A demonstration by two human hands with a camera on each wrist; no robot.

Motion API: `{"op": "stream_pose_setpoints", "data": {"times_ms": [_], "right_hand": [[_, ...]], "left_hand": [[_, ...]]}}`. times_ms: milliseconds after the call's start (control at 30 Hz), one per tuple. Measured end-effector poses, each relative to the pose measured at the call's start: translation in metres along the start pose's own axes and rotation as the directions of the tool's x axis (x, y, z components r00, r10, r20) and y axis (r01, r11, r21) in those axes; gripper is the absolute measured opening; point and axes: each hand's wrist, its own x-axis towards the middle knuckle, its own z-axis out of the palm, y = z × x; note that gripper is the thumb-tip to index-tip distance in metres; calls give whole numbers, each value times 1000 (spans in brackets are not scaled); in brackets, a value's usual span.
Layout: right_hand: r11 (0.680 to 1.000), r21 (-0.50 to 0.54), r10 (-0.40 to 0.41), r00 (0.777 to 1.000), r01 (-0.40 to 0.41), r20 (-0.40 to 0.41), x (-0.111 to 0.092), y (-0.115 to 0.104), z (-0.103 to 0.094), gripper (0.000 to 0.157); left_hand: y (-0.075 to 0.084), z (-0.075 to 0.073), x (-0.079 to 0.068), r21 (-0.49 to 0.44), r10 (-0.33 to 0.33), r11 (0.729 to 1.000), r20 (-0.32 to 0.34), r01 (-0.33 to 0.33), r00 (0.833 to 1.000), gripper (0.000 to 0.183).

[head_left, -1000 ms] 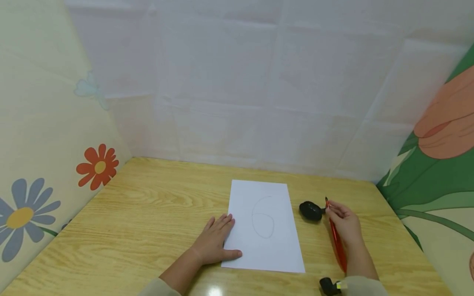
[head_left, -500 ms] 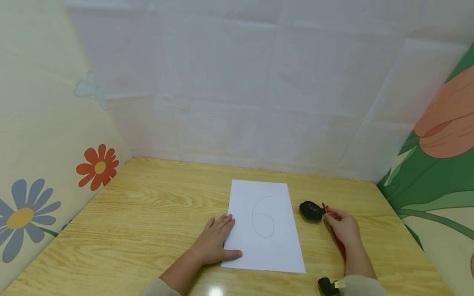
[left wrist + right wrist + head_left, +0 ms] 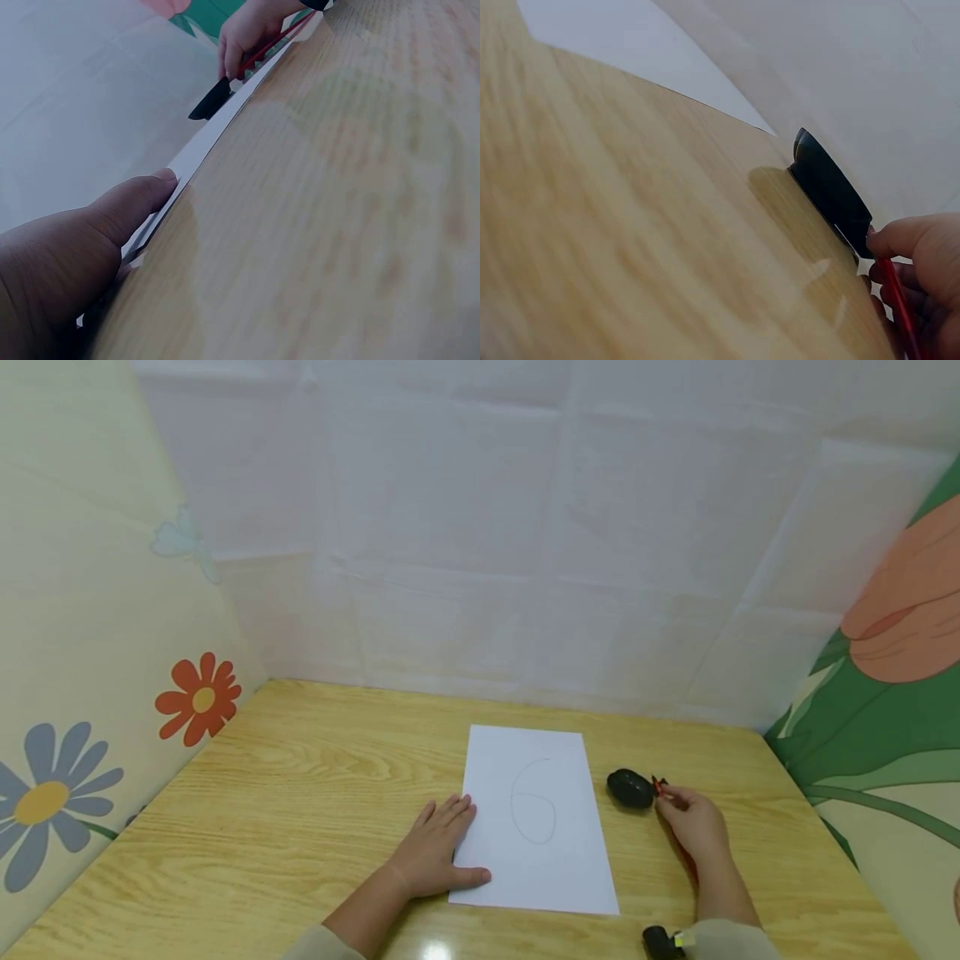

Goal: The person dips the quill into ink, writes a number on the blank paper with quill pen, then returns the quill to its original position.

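On the wooden surface (image 3: 300,793), right of the paper sheet (image 3: 536,868), the right hand (image 3: 693,822) has its grip curled round a red pen (image 3: 896,300), whose tip meets a black oval object (image 3: 630,788). Left hand (image 3: 435,852) lies flat, fingers straight, pressing the sheet's near left edge. A faint pencilled loop (image 3: 532,802) marks the sheet.

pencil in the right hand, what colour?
Red. The pencil in the right hand shows best in the left wrist view.
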Motion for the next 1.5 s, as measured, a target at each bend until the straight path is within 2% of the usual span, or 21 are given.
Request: {"op": "stream_pose_setpoints", "data": {"times_ms": [367,633,767,833,933,1000,1067,1133,1200,1233,1333,1500], "right_hand": [[1000,-3,9,1000,-9,-14,-3,-1,-2,45],[990,131,72,992,-58,-103,-10,-15,-12,49],[983,186,24,990,2,-139,-10,-33,-10,46],[979,195,-39,994,60,-107,-8,-45,-5,49],[973,154,-171,985,172,-15,-1,-67,9,55],[959,65,-278,959,275,47,4,-82,22,59],[923,-71,-371,925,377,83,11,-95,38,61],[873,-217,-420,900,436,118,16,-105,53,63],[822,-340,-435,889,457,145,19,-113,65,65],[808,-378,-425,891,452,158,19,-116,70,66],[800,-427,-386,906,421,171,17,-119,78,69],[806,-433,-366,915,403,170,14,-118,80,71]], "left_hand": [[1,0,-1,-2,3,1000,5,-3,1000,99],[-1,3,1,-66,10,998,-25,-11,1000,101],[-1,4,9,-120,-31,993,-78,21,997,91],[-1,1,17,-109,-50,993,-112,37,992,86],[-1,-9,36,-38,-67,997,-158,62,985,83],[-1,-18,52,22,-86,996,-171,91,982,82],[-1,-26,69,104,-89,989,-180,108,980,79],[0,-32,85,190,-101,972,-180,136,978,76],[0,-37,98,260,-115,952,-179,159,977,74],[0,-37,102,280,-120,945,-181,168,976,74],[1,-37,108,315,-153,928,-168,200,974,75],[-1,-32,108,301,-179,928,-151,217,972,77]]}}
